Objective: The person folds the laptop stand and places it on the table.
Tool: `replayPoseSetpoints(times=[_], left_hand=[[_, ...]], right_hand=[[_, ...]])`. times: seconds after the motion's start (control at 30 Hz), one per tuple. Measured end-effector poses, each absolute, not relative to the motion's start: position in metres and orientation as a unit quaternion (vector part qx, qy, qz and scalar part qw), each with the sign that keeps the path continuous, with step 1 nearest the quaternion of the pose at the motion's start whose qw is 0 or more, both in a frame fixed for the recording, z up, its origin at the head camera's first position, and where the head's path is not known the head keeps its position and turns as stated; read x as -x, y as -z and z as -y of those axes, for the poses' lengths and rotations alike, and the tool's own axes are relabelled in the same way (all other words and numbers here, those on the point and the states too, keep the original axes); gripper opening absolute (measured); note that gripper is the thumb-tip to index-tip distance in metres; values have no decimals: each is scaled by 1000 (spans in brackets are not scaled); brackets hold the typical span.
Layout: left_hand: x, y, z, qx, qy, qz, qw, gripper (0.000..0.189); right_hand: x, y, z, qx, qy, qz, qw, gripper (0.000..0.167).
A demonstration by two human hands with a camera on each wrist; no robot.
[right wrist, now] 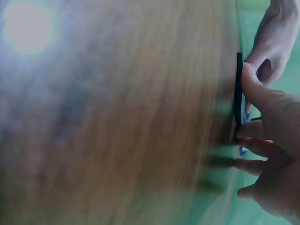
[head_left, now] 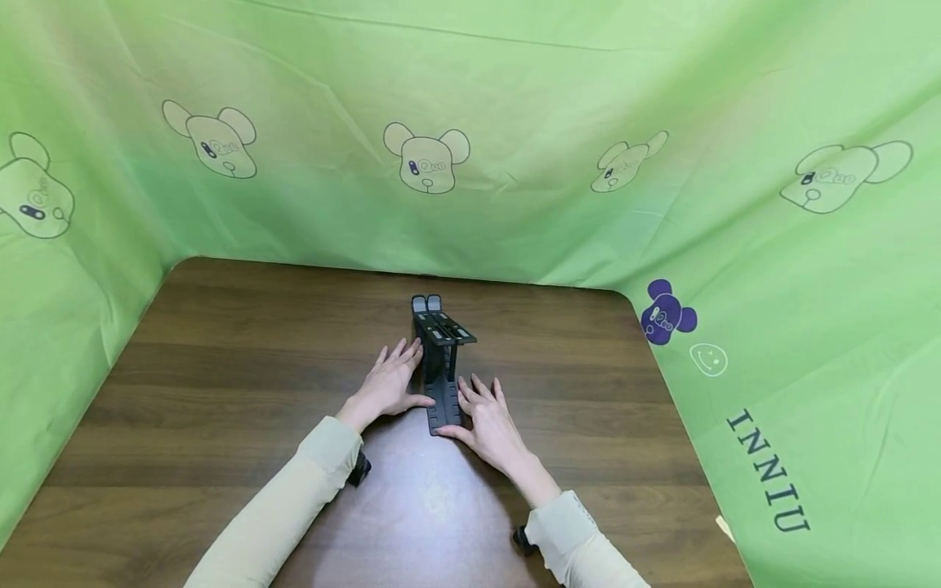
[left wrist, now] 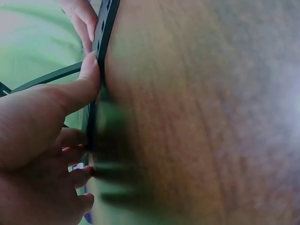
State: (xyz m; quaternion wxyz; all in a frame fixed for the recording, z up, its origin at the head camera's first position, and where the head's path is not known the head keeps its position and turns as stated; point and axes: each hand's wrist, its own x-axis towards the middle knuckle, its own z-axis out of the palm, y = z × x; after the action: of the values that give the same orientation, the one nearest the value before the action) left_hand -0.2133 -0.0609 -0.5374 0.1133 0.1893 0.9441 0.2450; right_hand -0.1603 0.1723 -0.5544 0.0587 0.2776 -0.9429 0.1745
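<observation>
A black folding stand (head_left: pixel 443 402), likely for a laptop, is on the table with its notched base flat and its slotted upper plate (head_left: pixel 444 328) raised. Two upturned lips (head_left: pixel 426 304) show at its far end. Along its left side lies my left hand (head_left: pixel 388 385), fingers spread and extended, thumb on the base's edge. My right hand (head_left: pixel 494 425) touches the right side, its thumb at the near end of the base. In the left wrist view, the left thumb (left wrist: pixel 89 70) presses the stand's edge. The right wrist view shows the base edge-on (right wrist: pixel 238 89) beside the right thumb.
The brown wooden table (head_left: pixel 257 367) stretches out on every side of the stand. Green cloth (head_left: pixel 515 82) printed with bear heads hangs behind and along both sides. A small pale piece (head_left: pixel 724 528) shows at the table's right edge.
</observation>
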Motion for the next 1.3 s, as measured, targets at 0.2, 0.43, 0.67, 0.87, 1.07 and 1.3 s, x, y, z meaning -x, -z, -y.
replayPoseSetpoints(times=[0.2,0.43,0.67,0.87,1.07,1.3], left_hand=[[214,534,61,-202,-224,-945,129,101],[218,533,64,-211,-217,-942,143,100],[219,530,66,-220,-213,-941,142,100],[218,526,68,-226,-202,-942,144,100],[218,522,70,-232,-190,-942,149,99],[219,527,71,-233,-210,-937,155,99]], right_hand=[[158,558,-171,-293,-173,937,75,69],[154,550,-163,-275,-161,947,44,69],[151,551,-154,-277,-115,951,79,64],[149,547,-147,-260,-109,958,59,56],[148,544,-142,-256,-90,961,60,56],[145,544,-146,-232,-154,960,30,59]])
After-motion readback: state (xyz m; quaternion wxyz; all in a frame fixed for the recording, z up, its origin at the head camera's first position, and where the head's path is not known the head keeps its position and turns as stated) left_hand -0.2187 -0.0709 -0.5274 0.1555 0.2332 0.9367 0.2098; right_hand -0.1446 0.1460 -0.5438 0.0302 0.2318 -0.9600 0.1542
